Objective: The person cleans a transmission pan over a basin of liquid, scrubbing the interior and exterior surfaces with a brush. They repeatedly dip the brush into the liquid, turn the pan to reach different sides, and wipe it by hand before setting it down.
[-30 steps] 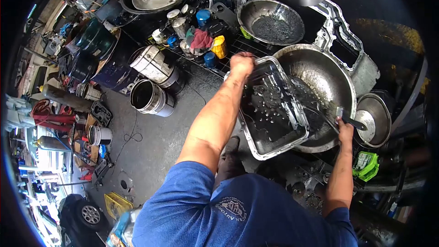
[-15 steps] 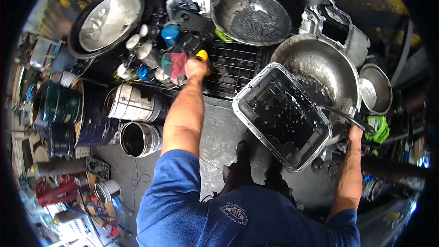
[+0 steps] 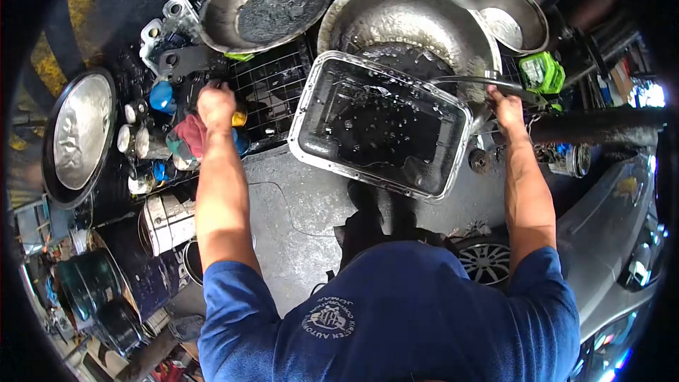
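Note:
My left hand (image 3: 216,107) is closed among small parts and containers, just above a crumpled red and green rag (image 3: 189,134). Something dark shows at its fingertips, too small to name. A yellow item (image 3: 239,119) and a blue round cap (image 3: 162,96) sit close by. My right hand (image 3: 508,109) is closed around a dark, curved hose-like rod (image 3: 460,79) at the right side of a large metal basin (image 3: 410,10). A rectangular metal oil pan (image 3: 300,127) with bolt holes in its rim leans at the basin's front, dark and wet inside.
A shallow bowl (image 3: 223,10) with dark residue stands on the wire rack (image 3: 272,92). A smaller bowl (image 3: 534,25) and a bright green item (image 3: 541,72) are at right. A round dish (image 3: 81,131), buckets (image 3: 166,223) and a grey car (image 3: 601,233) surround the area.
The head view has turned, shifting the scene leftward and upward. My left hand has moved from the yellow item to a dark part just beyond the rag. My right hand stays at the basin's side.

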